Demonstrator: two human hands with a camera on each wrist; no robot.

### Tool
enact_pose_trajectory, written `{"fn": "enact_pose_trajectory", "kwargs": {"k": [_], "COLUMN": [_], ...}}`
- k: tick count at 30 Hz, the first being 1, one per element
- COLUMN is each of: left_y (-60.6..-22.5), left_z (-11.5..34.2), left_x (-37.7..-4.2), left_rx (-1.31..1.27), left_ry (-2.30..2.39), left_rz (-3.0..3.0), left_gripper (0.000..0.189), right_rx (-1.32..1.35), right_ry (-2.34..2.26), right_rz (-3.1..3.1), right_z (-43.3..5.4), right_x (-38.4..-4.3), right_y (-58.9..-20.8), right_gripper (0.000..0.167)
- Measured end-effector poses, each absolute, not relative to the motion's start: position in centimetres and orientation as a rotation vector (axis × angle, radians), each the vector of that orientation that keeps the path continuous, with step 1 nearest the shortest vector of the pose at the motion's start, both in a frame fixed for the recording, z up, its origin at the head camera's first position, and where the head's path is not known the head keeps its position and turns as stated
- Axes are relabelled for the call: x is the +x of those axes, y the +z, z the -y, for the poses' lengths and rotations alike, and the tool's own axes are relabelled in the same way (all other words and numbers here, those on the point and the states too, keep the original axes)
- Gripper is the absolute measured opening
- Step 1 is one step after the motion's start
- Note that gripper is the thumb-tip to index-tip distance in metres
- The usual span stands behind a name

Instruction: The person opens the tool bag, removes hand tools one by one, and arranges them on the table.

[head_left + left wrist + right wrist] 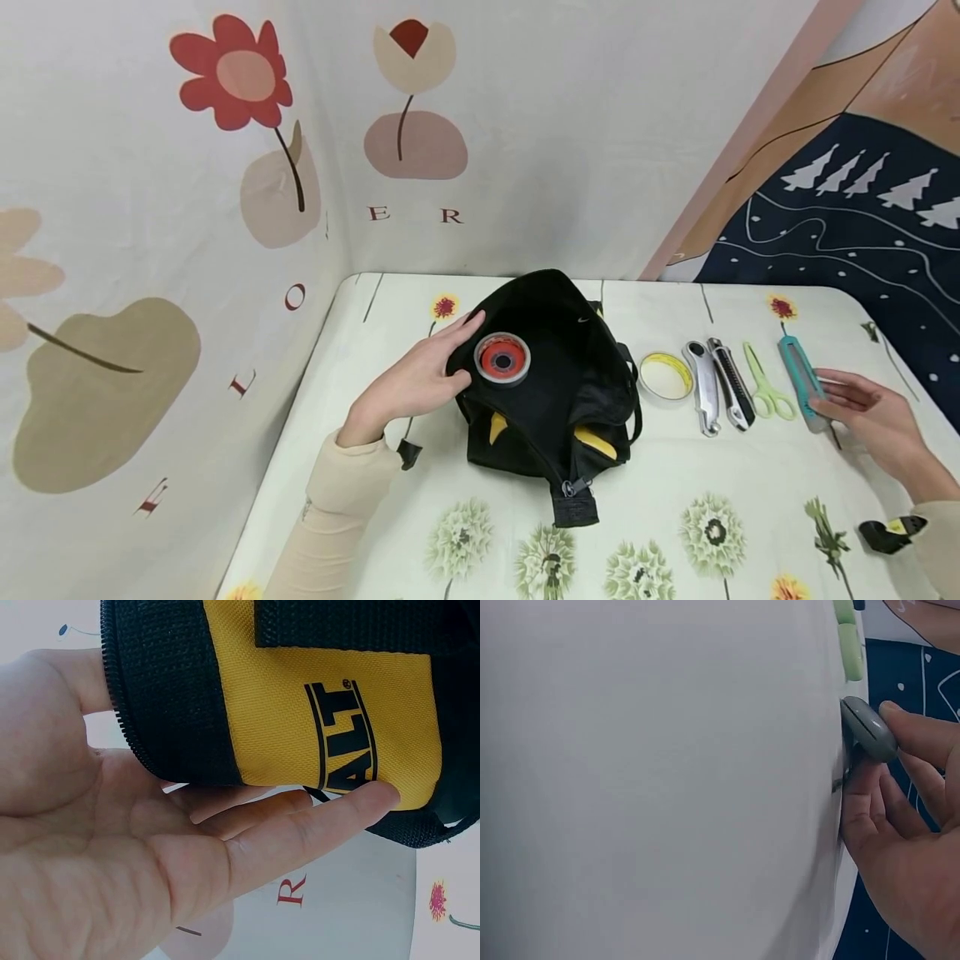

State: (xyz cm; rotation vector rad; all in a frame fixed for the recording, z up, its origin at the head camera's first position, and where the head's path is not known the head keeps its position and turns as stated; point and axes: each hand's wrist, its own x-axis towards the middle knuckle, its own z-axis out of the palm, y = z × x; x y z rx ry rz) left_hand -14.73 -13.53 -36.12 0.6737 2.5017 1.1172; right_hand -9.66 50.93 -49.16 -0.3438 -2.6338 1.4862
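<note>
A black and yellow tool bag (555,433) stands with its zipped top open. My left hand (423,375) holds its left rim, the fingers along the yellow outer side (405,727) and the thumb over the zipper edge. A round, grey-rimmed roll with a red inside (503,340) shows in the bag's mouth. At the right, my right hand (873,412) pinches a teal utility knife (801,375) between thumb and fingers. Its grey end (870,729) appears in the right wrist view, tilted at the table surface.
Right of the bag lie a yellow-lined tape roll (647,392), a silver utility knife (703,387), a black and silver one (730,383) and green scissors (765,392). A small black-and-yellow object (885,537) sits beside the right sleeve. Printed cloth walls rise behind and left.
</note>
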Motion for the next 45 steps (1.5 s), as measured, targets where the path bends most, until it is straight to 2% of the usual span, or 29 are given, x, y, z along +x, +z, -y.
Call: {"fn": "enact_pose_trajectory", "kwargs": {"k": [10,14,20,26,36,45], "left_y": [-36.1,-36.2,-36.1,-36.2,-36.2,-36.1], "left_z": [13.6,13.7,13.7,13.7,13.6,13.6], "left_x": [-14.6,-14.7,-14.6,-14.6,-14.6,-14.7], "left_rx": [0.676,0.681,0.674,0.679,0.686,0.686], "left_ry": [1.113,1.114,1.113,1.105,1.117,1.113], "left_rz": [-2.509,-2.505,-2.506,-2.509,-2.506,-2.508], "left_gripper": [0.084,0.084,0.084,0.084,0.084,0.084], "right_rx": [-0.372,-0.391,-0.425,-0.427,-0.418,-0.281], "right_ry": [1.450,1.316,1.217,1.145,0.855,0.707], "right_rz": [2.639,2.692,2.734,2.741,2.823,2.775], "right_z": [-50.8,-50.4,-50.2,-50.1,-48.8,-46.5], "right_x": [-9.7,-9.7,-9.5,-9.4,-9.6,-10.2], "right_y": [-49.3,-49.2,-48.9,-48.9,-48.3,-46.8], "right_gripper": [0.044,0.037,0.051,0.049,0.057,0.053]}}
